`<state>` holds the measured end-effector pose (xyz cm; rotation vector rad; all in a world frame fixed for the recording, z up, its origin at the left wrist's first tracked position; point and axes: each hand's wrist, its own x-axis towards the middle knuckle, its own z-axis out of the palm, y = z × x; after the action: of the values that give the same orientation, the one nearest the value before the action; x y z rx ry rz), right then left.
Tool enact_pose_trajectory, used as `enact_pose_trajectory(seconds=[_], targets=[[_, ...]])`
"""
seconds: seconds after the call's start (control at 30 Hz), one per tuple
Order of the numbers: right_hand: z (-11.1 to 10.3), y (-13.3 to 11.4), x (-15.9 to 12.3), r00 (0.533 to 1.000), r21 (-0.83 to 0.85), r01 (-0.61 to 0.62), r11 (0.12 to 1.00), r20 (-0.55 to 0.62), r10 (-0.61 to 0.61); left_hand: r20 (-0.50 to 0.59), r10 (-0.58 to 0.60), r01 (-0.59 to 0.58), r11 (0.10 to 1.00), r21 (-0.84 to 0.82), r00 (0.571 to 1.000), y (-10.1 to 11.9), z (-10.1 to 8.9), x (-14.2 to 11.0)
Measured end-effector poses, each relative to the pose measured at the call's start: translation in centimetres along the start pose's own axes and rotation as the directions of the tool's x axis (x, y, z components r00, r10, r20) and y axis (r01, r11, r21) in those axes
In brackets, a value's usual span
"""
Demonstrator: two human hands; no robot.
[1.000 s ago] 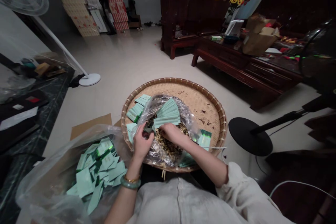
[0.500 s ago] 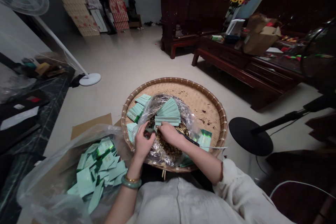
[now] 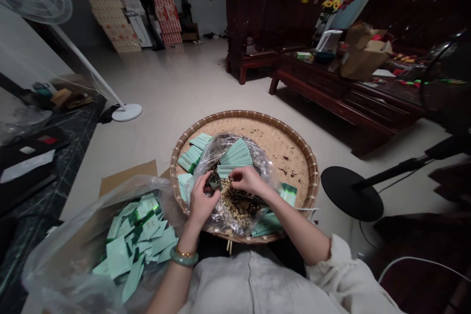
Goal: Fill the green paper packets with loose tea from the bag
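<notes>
Pinching a small dark clump, the left hand works at the mouth of a clear bag lying in a round bamboo tray. Its fingers are closed on the clump. The right hand sits just beside it, fingers curled over dried leaves inside the bag; whether they grasp anything, I cannot tell. Pale green sachets fan out inside the bag, with more beside it in the tray. Left of the tray, another bag holds further sachets.
</notes>
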<state>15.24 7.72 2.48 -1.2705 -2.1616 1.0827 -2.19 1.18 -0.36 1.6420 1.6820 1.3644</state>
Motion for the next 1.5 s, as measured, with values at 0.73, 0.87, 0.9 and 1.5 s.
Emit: enact_pose_trajectory(seconds=[0.73, 0.87, 0.9, 1.5], targets=[[-2.8, -6.1, -2.4, 0.984, -0.466, 0.164, 0.87, 0.017, -0.176, 0.121, 0.154, -0.169, 0.977, 0.129, 0.981, 0.1, 1.6, -0.6], [-2.5, -6.2, -2.5, 0.98, -0.467, 0.195, 0.863, 0.054, -0.192, 0.123, 0.163, -0.18, 0.974, 0.141, 0.979, -0.2, 1.8, -0.6], [-2.5, -6.1, -2.5, 0.977, -0.426, 0.21, 0.88, 0.055, -0.207, 0.121, 0.163, -0.179, 0.974, 0.142, 0.979, -0.2, 1.9, -0.6], [-2.1, -3.1, -3.2, 0.984, 0.067, 0.142, 0.988, -0.122, -0.133, 0.114, 0.158, -0.171, 0.978, 0.12, 0.981, 0.2, 2.2, -0.7]])
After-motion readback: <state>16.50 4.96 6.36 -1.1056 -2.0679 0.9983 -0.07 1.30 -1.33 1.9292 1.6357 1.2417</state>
